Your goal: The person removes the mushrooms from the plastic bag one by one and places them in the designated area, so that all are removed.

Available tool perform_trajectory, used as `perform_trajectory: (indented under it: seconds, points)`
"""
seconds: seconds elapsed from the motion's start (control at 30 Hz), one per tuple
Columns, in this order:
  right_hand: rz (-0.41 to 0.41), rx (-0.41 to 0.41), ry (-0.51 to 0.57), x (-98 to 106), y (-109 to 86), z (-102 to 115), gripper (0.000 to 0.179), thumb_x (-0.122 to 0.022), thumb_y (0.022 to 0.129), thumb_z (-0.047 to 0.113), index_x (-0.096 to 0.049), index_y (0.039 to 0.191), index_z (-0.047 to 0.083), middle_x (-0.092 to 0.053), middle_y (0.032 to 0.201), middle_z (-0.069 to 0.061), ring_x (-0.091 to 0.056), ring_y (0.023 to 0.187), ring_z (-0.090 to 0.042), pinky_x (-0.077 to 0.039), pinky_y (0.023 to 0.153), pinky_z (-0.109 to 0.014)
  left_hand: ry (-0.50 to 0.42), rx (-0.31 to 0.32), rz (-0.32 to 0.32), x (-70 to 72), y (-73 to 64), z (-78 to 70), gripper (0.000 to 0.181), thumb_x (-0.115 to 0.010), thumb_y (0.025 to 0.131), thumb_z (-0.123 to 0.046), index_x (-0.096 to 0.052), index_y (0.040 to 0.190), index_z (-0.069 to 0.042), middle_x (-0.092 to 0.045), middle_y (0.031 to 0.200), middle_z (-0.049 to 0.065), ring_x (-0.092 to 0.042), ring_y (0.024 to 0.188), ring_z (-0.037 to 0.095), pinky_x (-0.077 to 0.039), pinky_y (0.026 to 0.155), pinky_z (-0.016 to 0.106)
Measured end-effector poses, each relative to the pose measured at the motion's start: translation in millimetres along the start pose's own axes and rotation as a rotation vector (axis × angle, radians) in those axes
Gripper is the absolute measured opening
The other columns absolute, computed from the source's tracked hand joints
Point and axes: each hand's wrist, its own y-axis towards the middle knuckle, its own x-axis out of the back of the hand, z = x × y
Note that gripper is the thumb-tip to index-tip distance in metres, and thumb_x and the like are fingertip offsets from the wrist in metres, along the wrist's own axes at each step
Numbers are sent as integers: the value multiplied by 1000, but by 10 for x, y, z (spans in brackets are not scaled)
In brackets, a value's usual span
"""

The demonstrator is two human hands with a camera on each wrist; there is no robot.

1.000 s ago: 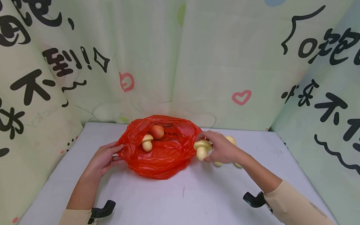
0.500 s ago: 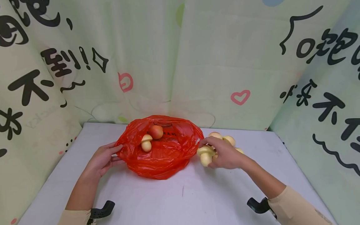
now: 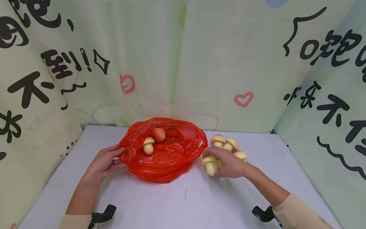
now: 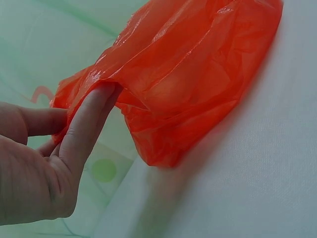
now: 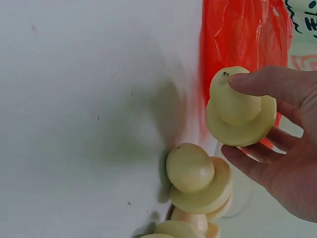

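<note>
A red plastic bag (image 3: 166, 168) stands with its mouth spread wide on the table. Inside it lie a pale yellow mushroom (image 3: 148, 148) and a round orange-red fruit (image 3: 158, 135). My left hand (image 3: 104, 162) pinches the bag's left rim between thumb and fingers; in the left wrist view the fingers (image 4: 84, 126) reach under the folded plastic. Just right of the bag, my right hand (image 3: 230, 163) grips another pale yellow mushroom (image 5: 240, 106). The thumb presses on its stem, while the fingers lie around the cap. It is held above the table, outside the bag.
Several more mushrooms (image 3: 218, 140) cluster on the table behind and beside my right hand, one with a reddish cap (image 3: 240, 155). A white cloth covers the table (image 3: 171, 203). A printed curtain (image 3: 200, 63) encloses the back and sides.
My right hand has drawn back from the bag's right rim, moving slightly right and toward me with the mushroom. More of the mushroom cluster shows behind it. The left hand keeps its place.
</note>
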Motion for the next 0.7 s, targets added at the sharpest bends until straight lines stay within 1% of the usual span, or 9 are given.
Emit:
perform_trajectory:
  seconds: [0.13,0.27,0.5,0.7]
  points:
    - [12,11,-24,-27,4,-30,61,-89,75,5,-63,129,19,-64,126,7,-57,121,-17,-57,96,-38,-2,-1,-1,0,6,3,62,-58,108,-32,-38,161,-6,-68,122,1,-78,91,14,-64,85,33]
    - [20,16,-43,-60,1,-64,60,-88,74,4,-64,126,19,-64,125,8,-56,121,-16,-57,98,-39,-4,-2,3,-3,4,8,62,-57,108,-31,-37,161,-6,-68,122,1,-78,91,14,-65,84,33]
    - [18,24,-71,-106,0,-116,60,-88,73,4,-64,125,21,-64,124,9,-56,122,-16,-57,99,-41,-11,-4,4,-1,0,4,62,-57,108,-31,-37,161,-6,-69,118,-1,-78,91,14,-65,84,34]
    - [9,38,-99,-130,-1,-149,59,-89,74,5,-64,125,22,-64,123,11,-57,120,-14,-58,97,-38,-2,-4,4,0,-3,-5,62,-57,108,-32,-37,161,-7,-66,127,4,-78,93,14,-64,86,34]
